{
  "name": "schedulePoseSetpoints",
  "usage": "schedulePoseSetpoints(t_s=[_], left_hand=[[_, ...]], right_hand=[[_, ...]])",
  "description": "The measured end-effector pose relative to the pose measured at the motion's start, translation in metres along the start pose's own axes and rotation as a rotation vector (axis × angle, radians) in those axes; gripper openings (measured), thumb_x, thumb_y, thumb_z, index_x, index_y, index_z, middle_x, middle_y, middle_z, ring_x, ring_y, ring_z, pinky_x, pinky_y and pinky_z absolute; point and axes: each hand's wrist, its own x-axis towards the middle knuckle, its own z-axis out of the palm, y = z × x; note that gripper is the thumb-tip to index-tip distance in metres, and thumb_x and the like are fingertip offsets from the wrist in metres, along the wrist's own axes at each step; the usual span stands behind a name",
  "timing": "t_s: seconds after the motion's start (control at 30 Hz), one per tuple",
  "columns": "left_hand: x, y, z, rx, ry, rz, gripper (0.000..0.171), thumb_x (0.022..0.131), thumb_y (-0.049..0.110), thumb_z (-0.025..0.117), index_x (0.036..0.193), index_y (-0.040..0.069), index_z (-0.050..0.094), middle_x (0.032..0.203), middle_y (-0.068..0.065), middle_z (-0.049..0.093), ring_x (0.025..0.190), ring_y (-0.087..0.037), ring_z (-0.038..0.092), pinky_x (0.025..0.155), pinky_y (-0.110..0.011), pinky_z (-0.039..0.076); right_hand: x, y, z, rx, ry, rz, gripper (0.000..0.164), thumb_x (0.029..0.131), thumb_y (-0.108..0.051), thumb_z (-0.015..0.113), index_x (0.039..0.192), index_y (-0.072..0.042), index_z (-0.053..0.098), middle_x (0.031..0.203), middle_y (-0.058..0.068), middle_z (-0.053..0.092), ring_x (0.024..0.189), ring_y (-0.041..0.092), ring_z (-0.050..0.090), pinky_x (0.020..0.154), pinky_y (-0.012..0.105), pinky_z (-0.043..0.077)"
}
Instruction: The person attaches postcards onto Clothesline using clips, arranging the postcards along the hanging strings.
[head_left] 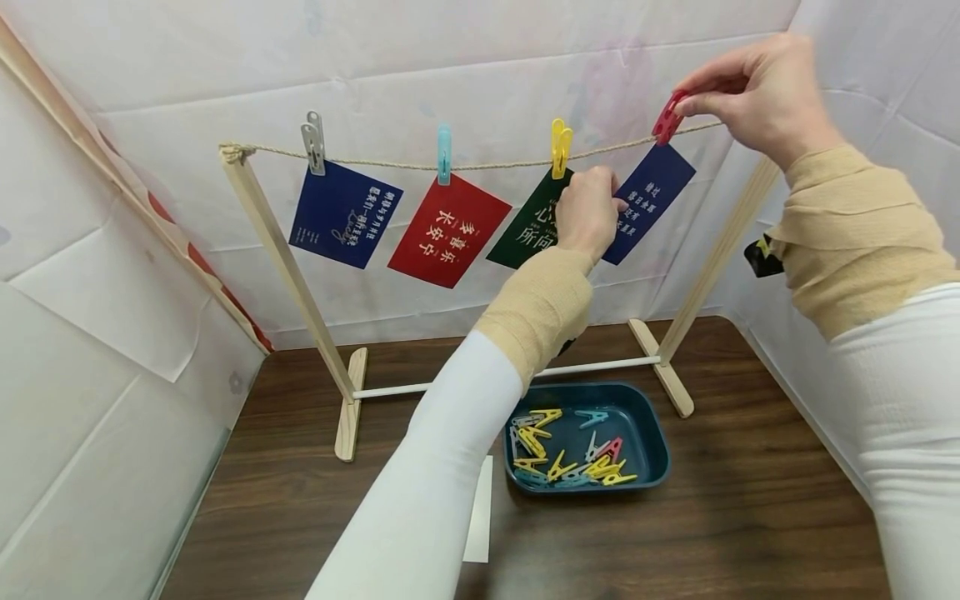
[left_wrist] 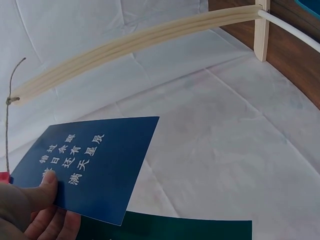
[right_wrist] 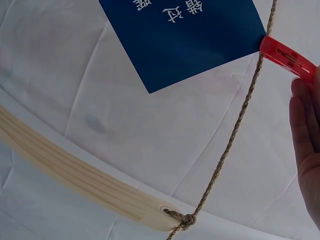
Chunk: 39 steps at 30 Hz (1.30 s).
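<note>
Pinched by its edge between the thumb and fingers of my left hand (head_left: 590,212) is a dark blue card (head_left: 651,200) with white characters. My right hand (head_left: 772,96) pinches a red clothespin (head_left: 669,118), whose jaws sit over the rope (head_left: 615,148) at the card's upper corner. In the right wrist view the clothespin (right_wrist: 287,57) meets both rope and card corner. Left of the blue card hangs a green card (head_left: 525,229) under a yellow clothespin (head_left: 561,148), partly hidden by my left hand.
A red card (head_left: 450,231) and another blue card (head_left: 345,215) hang farther left, from light blue (head_left: 444,156) and grey (head_left: 313,143) clothespins. Wooden posts (head_left: 288,271) hold the rope. A dark blue tray (head_left: 652,437) contains several clothespins. A white strip (head_left: 480,517) lies partly behind my left sleeve.
</note>
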Motion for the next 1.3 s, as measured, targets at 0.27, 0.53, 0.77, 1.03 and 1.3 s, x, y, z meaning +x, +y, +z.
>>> schedulePoseSetpoints(t_s=[0.27, 0.53, 0.77, 1.03, 1.3], left_hand=[[-0.0011, 0.0004, 0.0015, 0.007, 0.012, 0.011, 0.011, 0.084, 0.021, 0.060, 0.078, 0.014, 0.055, 0.086, 0.006, 0.063, 0.075, -0.006, 0.058, 0.057, -0.022, 0.042], [-0.0008, 0.0008, 0.0018, -0.002, 0.015, 0.010, 0.012, 0.083, 0.023, 0.061, 0.079, 0.014, 0.055, 0.086, 0.006, 0.063, 0.074, -0.006, 0.058, 0.057, -0.022, 0.042], [-0.0012, 0.0005, 0.0026, 0.001, 0.013, 0.014, 0.012, 0.083, 0.023, 0.061, 0.079, 0.014, 0.055, 0.086, 0.006, 0.063, 0.074, -0.006, 0.057, 0.058, -0.022, 0.042], [-0.0024, -0.0002, 0.0046, 0.000, 0.012, 0.013, 0.011, 0.084, 0.022, 0.061, 0.079, 0.014, 0.055, 0.086, 0.006, 0.063, 0.075, -0.006, 0.058, 0.058, -0.022, 0.042], [-0.0018, -0.0007, 0.0064, -0.008, 0.012, 0.013, 0.010, 0.084, 0.021, 0.060, 0.080, 0.014, 0.056, 0.086, 0.006, 0.064, 0.075, -0.006, 0.058, 0.059, -0.022, 0.042]], right_hand=[[-0.0006, 0.0008, 0.0018, -0.039, -0.032, 0.018, 0.028, 0.078, -0.017, 0.065, 0.100, 0.001, 0.066, 0.071, -0.024, 0.054, 0.070, -0.001, 0.054, 0.067, 0.008, 0.041], [-0.0002, 0.0006, 0.0013, -0.068, -0.048, 0.008, 0.028, 0.079, -0.017, 0.065, 0.099, 0.003, 0.066, 0.067, -0.027, 0.052, 0.067, -0.004, 0.053, 0.062, 0.008, 0.038], [-0.0011, 0.0010, 0.0020, -0.134, -0.085, 0.022, 0.030, 0.081, -0.021, 0.063, 0.101, 0.002, 0.065, 0.069, -0.026, 0.051, 0.069, -0.001, 0.052, 0.063, 0.009, 0.037], [-0.0006, 0.0009, 0.0026, -0.189, -0.137, 0.068, 0.033, 0.081, -0.025, 0.062, 0.105, -0.001, 0.064, 0.074, -0.020, 0.054, 0.073, 0.000, 0.053, 0.070, 0.013, 0.042], [-0.0018, 0.0019, 0.0020, -0.214, -0.148, 0.081, 0.034, 0.083, -0.027, 0.060, 0.107, -0.003, 0.063, 0.081, -0.014, 0.056, 0.075, 0.000, 0.052, 0.083, 0.021, 0.043]])
